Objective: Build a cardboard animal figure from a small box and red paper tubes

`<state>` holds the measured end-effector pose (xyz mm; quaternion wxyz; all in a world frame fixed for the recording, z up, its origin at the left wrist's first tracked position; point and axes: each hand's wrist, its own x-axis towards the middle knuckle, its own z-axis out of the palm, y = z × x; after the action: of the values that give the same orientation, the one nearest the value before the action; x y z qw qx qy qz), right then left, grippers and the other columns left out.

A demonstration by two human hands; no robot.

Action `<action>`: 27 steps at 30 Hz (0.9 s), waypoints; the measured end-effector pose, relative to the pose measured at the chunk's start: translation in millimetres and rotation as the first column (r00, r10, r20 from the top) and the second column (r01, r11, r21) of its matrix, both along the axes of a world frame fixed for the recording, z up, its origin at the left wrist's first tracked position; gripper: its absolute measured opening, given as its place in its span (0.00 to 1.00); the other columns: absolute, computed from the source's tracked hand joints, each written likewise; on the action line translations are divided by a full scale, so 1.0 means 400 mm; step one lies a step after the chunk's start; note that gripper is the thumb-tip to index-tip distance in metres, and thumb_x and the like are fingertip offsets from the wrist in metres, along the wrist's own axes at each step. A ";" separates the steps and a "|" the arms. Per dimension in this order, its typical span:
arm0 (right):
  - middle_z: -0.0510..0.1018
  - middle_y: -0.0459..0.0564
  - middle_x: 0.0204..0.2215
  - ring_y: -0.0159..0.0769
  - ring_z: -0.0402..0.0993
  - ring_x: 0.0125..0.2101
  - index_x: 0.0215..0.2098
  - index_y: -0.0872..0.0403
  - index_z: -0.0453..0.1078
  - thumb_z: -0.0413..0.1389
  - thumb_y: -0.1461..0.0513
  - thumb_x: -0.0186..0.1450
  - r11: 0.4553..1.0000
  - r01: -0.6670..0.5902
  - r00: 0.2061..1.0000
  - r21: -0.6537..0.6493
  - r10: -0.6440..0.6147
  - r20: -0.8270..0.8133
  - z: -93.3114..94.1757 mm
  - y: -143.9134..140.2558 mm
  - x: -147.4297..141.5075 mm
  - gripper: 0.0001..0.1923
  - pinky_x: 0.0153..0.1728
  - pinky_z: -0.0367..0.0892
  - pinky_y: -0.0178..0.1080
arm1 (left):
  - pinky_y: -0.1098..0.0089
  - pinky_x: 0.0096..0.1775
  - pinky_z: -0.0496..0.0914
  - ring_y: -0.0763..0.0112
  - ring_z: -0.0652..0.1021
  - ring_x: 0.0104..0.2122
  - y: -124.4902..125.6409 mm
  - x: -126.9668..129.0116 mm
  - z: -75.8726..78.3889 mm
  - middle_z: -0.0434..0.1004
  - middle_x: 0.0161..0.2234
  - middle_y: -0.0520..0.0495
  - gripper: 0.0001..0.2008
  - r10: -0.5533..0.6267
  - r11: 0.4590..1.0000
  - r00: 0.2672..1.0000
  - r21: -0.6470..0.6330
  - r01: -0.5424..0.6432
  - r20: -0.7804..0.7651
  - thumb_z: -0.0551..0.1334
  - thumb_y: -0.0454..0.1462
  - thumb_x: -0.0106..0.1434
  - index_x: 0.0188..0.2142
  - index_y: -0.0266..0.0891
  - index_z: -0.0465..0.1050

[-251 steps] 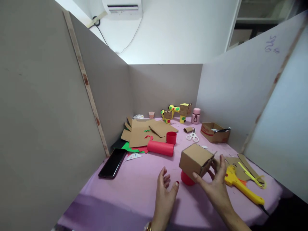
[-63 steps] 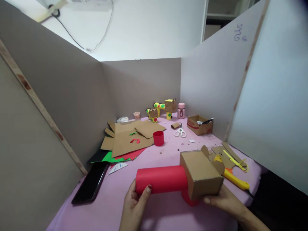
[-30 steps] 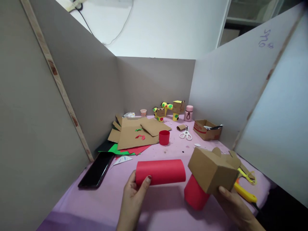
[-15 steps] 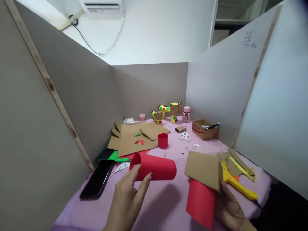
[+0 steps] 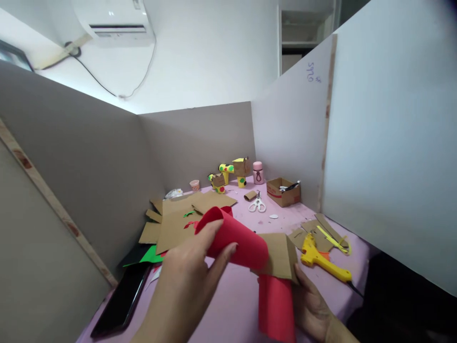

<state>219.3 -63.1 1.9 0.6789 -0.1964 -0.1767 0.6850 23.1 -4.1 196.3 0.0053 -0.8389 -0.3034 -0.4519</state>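
My left hand (image 5: 200,267) is closed around the open end of a red paper tube (image 5: 239,240), thumb outside and fingers over the rim. The tube slants down to the right, its far end overlapping a brown cardboard box (image 5: 278,257); whether they touch I cannot tell. Below the box a second red tube (image 5: 276,307) hangs downward, apparently joined to it. My right hand (image 5: 310,302) grips this box-and-tube piece from the right, its thumb at the box's edge and its other fingers mostly hidden behind. Behind the left tube, a short red ring (image 5: 227,209) shows only its rim.
A yellow glue gun (image 5: 323,262) lies at the right on cardboard scraps. White scissors (image 5: 257,205), a small box (image 5: 283,193), a pink bottle (image 5: 258,173) and yellow spotted cardboard figures (image 5: 228,174) stand farther back. Cardboard sheets (image 5: 173,216) and a phone (image 5: 121,302) are left.
The tube in my left hand has moved right and tilted, its far end now in front of the cardboard box. My view has turned right, shifting the surroundings left.
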 end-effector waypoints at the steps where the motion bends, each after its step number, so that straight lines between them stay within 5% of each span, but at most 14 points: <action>1: 0.81 0.55 0.40 0.49 0.73 0.47 0.42 0.56 0.75 0.58 0.42 0.54 1.000 0.012 1.000 0.005 -0.012 0.000 -0.004 -0.002 0.001 0.29 0.55 0.57 0.49 | 0.70 0.25 0.66 0.66 0.74 0.19 0.019 -0.002 -0.009 0.77 0.24 0.49 0.19 0.044 0.998 0.999 0.034 -0.044 -0.009 0.60 0.49 0.55 0.44 0.42 0.74; 5: 0.80 0.53 0.42 0.49 0.72 0.48 0.44 0.52 0.73 0.64 0.48 0.51 0.986 0.137 0.984 0.094 -0.147 0.104 -0.014 -0.015 -0.006 0.26 0.53 0.60 0.48 | 0.69 0.30 0.67 0.66 0.75 0.24 0.085 -0.034 -0.100 0.78 0.32 0.44 0.15 0.135 0.989 0.990 0.058 -0.137 0.036 0.57 0.45 0.60 0.41 0.39 0.71; 8: 0.76 0.55 0.48 0.52 0.68 0.51 0.59 0.50 0.57 0.66 0.50 0.49 0.939 0.288 0.899 0.188 -0.333 0.283 0.002 -0.027 -0.022 0.43 0.51 0.62 0.50 | 0.68 0.39 0.67 0.62 0.76 0.33 0.104 -0.061 -0.200 0.78 0.32 0.44 0.08 0.085 0.989 0.995 0.118 -0.090 0.052 0.59 0.37 0.59 0.39 0.41 0.72; 10: 0.68 0.56 0.56 0.53 0.63 0.55 0.64 0.47 0.43 0.67 0.49 0.47 0.883 0.400 0.764 0.247 -0.470 0.441 0.023 -0.030 -0.034 0.55 0.52 0.61 0.50 | 0.68 0.42 0.66 0.62 0.76 0.36 0.105 -0.070 -0.262 0.77 0.35 0.44 0.09 0.070 0.995 0.987 0.059 -0.079 0.142 0.60 0.35 0.58 0.40 0.42 0.72; 12: 0.56 0.56 0.62 0.54 0.53 0.59 0.65 0.46 0.35 0.66 0.50 0.47 0.786 0.525 0.517 0.326 -0.599 0.612 0.044 -0.026 -0.044 0.58 0.55 0.56 0.52 | 0.67 0.42 0.67 0.61 0.76 0.37 0.105 -0.070 -0.309 0.77 0.35 0.45 0.07 0.107 0.991 0.960 -0.107 -0.081 0.260 0.62 0.37 0.56 0.36 0.43 0.72; 14: 0.49 0.57 0.64 0.56 0.45 0.62 0.65 0.46 0.32 0.64 0.52 0.52 0.658 0.606 0.171 0.446 -0.656 0.736 0.059 -0.016 -0.048 0.55 0.56 0.51 0.56 | 0.68 0.37 0.68 0.63 0.75 0.33 0.109 -0.063 -0.338 0.76 0.32 0.48 0.09 0.240 0.918 0.875 -0.391 -0.064 0.421 0.65 0.42 0.53 0.33 0.42 0.71; 17: 0.49 0.58 0.62 0.62 0.46 0.60 0.66 0.44 0.28 0.60 0.56 0.56 0.548 0.539 -0.310 0.640 -0.578 0.755 0.070 0.004 -0.042 0.52 0.55 0.49 0.63 | 0.70 0.35 0.70 0.65 0.76 0.34 0.126 -0.049 -0.353 0.76 0.34 0.50 0.17 0.426 0.675 0.662 -0.704 0.221 0.616 0.65 0.46 0.52 0.38 0.42 0.68; 19: 0.50 0.57 0.62 0.65 0.49 0.58 0.66 0.42 0.27 0.59 0.60 0.57 0.547 0.453 -0.488 0.704 -0.509 0.709 0.074 0.014 -0.037 0.51 0.53 0.48 0.66 | 0.70 0.35 0.72 0.65 0.77 0.36 0.139 -0.044 -0.355 0.76 0.37 0.49 0.16 0.474 0.541 0.565 -0.729 0.418 0.676 0.62 0.45 0.54 0.41 0.42 0.66; 23: 0.52 0.58 0.61 0.65 0.51 0.57 0.66 0.44 0.26 0.58 0.62 0.56 0.534 0.411 -0.589 0.739 -0.463 0.662 0.081 0.021 -0.040 0.52 0.53 0.47 0.66 | 0.67 0.32 0.73 0.63 0.78 0.35 0.150 -0.054 -0.366 0.75 0.37 0.43 0.11 0.506 0.426 0.600 -0.784 0.451 0.620 0.61 0.39 0.55 0.38 0.38 0.66; 25: 0.52 0.59 0.61 0.65 0.51 0.57 0.66 0.44 0.26 0.59 0.61 0.56 0.536 0.438 -0.546 0.722 -0.479 0.687 0.089 0.017 -0.046 0.52 0.53 0.48 0.66 | 0.66 0.32 0.73 0.62 0.78 0.34 0.148 -0.063 -0.372 0.74 0.38 0.42 0.14 0.528 0.420 0.628 -0.819 0.392 0.572 0.62 0.39 0.55 0.40 0.38 0.64; 27: 0.51 0.60 0.61 0.65 0.50 0.58 0.66 0.45 0.27 0.60 0.59 0.55 0.571 0.505 -0.417 0.647 -0.495 0.762 0.103 0.011 -0.051 0.53 0.53 0.49 0.66 | 0.64 0.33 0.73 0.61 0.78 0.37 0.146 -0.072 -0.375 0.73 0.41 0.42 0.20 0.536 0.452 0.649 -0.833 0.320 0.540 0.63 0.41 0.53 0.45 0.40 0.62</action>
<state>198.8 -58.8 43.1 0.5588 -0.6720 -0.4790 -0.0821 -5.7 54.4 46.3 -0.5235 -0.4197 -0.5234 -0.5252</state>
